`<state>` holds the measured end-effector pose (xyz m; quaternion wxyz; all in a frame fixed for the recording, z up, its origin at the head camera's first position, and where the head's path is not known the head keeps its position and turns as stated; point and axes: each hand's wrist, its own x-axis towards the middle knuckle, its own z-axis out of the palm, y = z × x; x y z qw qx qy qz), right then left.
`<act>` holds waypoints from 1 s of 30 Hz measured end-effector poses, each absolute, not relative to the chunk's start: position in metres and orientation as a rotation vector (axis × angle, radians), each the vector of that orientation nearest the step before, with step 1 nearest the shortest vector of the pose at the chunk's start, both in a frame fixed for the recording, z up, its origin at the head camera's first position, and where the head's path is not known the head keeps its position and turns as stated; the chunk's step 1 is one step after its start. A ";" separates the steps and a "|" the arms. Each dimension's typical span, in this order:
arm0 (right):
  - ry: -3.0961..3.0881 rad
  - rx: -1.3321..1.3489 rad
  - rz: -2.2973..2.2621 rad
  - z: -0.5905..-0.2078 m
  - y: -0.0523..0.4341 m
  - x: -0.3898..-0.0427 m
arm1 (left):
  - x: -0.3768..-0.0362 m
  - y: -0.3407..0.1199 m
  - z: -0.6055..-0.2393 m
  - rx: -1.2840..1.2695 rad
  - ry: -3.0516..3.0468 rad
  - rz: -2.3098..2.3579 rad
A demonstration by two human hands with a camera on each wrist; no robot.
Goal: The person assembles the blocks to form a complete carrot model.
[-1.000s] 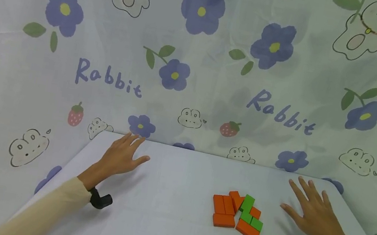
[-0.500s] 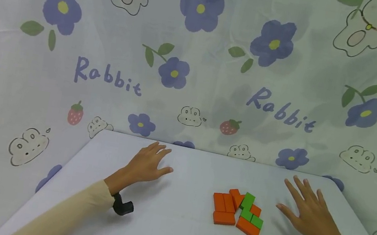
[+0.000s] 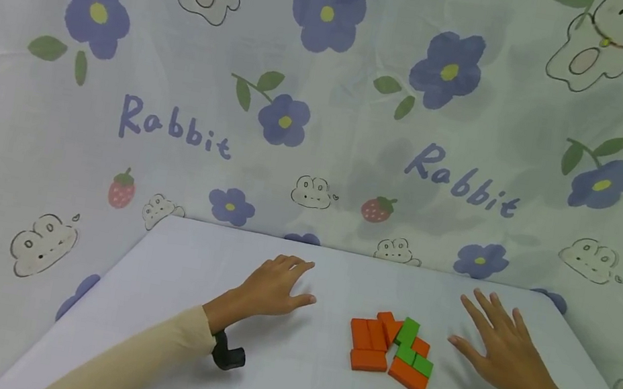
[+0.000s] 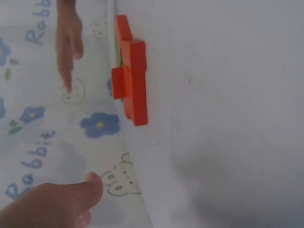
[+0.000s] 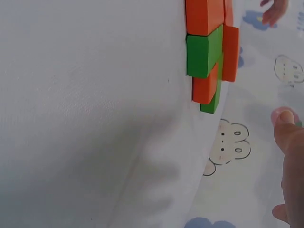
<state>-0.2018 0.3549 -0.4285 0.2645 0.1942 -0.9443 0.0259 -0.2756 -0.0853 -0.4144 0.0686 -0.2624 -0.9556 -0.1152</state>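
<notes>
- Two hands hover low over the white desk (image 3: 282,380), one on each side of a small cluster of blocks (image 3: 391,350); neither touches a block
- left hand (image 3: 272,289) lies palm down to the left of the cluster, near it but apart; its forearm in a cream sleeve (image 3: 138,364) runs in from the lower left; the fingers (image 3: 300,265) are released, gently bent and spread, the thumb pointing toward the blocks; they grasp nothing
- right hand (image 3: 501,350) lies palm down to the right of the cluster, also near and apart; its forearm comes in from the lower right corner; the fingers (image 3: 483,307) are released, straight and fanned wide toward the far edge of the desk; they grasp nothing
- a black wrist mount (image 3: 228,353) sits under the left wrist, and another shows at the right wrist by the bottom edge
- the cluster of blocks lies flat on the desk between the hands, a little right of the middle; orange blocks (image 3: 369,346) make up its left and near sides, and green blocks (image 3: 408,332) run through its right part, touching the orange ones
- from the left wrist view the orange blocks (image 4: 130,80) lie at the desk's edge line, with the thumb in the foreground clear of them; from the right wrist view a green block (image 5: 204,50) sits packed between orange ones
- behind the desk hangs a cloth backdrop (image 3: 180,99) printed with purple flowers, rabbits, strawberries and the word "Rabbit"
</notes>
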 end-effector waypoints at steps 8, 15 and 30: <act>-2.570 0.536 0.066 -0.429 0.342 -0.206 | -0.270 -0.061 -0.415 -0.852 -2.897 -0.344; -2.547 0.585 0.084 -0.428 0.335 -0.204 | -0.267 -0.040 -0.424 -0.923 -2.924 -0.384; -2.608 0.593 0.088 -0.421 0.315 -0.210 | -0.262 -0.003 -0.440 -1.040 -2.988 -0.541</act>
